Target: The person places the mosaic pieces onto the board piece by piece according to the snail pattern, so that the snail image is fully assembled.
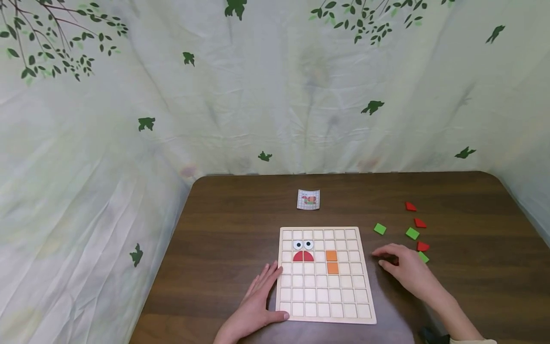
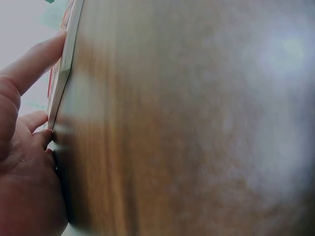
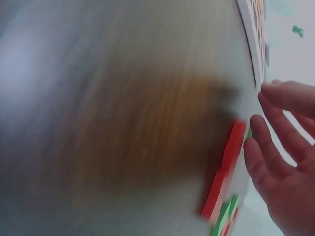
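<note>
A pale wooden grid board (image 1: 318, 308) lies on the table, its left edge touched by my left hand (image 1: 255, 306). The left fingers lie fairly straight along that edge, and the thumb is at the near corner; the left wrist view shows the thumb (image 2: 42, 59) against the board's side. On the board are two eye tiles, two red rounded tiles (image 1: 308, 256) below them, and two orange square tiles (image 1: 333, 268). Just right of the board hovers my right hand (image 1: 408, 270), fingers loosely bent, with nothing visible between them. Beside it lies a red tile (image 1: 423, 246).
More loose tiles lie right of the board: green squares (image 1: 380, 229) and red pieces with a slanted side (image 1: 410, 206). One green tile (image 1: 423, 257) is partly hidden by my right hand. A small picture card (image 1: 308, 199) sits beyond the board. A leaf-patterned curtain (image 1: 283, 95) hangs behind the table.
</note>
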The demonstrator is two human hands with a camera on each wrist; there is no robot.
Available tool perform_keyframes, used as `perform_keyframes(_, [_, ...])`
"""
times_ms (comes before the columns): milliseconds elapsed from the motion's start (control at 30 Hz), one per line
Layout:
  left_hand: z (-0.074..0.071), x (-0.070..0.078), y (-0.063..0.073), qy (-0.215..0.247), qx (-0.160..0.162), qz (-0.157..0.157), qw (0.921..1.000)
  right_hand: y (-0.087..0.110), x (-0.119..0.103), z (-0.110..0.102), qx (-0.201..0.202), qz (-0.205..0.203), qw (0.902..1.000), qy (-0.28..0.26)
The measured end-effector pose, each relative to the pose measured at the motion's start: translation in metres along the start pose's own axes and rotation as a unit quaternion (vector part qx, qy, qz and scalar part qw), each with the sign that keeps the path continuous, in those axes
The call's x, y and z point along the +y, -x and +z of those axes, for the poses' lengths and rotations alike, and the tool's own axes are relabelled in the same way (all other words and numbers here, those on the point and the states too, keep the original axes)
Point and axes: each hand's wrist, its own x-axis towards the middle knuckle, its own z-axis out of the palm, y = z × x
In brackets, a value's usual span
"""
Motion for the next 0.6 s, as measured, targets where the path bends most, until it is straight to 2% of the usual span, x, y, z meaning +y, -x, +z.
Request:
perform_keyframes(200, [0.0,0.001,0.0,0.003,0.0,0.005,1.0,0.013,0.019,-0.017,-0.011,-0.02,0.9995,0.023])
perform_keyframes(367, [0.0,0.0,-0.001,0.001,0.001,0.001,1.0,0.018,0.026,-0.024,-0.014,-0.038,0.9986,0.035])
perform_keyframes(467, [0.001,0.0,-0.001,0.0,-0.001,-0.003,1.0,0.017,0.027,-0.023,-0.019,-0.038,0.9989,0.018])
perform_keyframes(600, [0.001,-0.001,-0.001,-0.002,-0.003,-0.007,1.0,0.013,0.027,-0.021,-0.027,-0.015,0.9995,0.001])
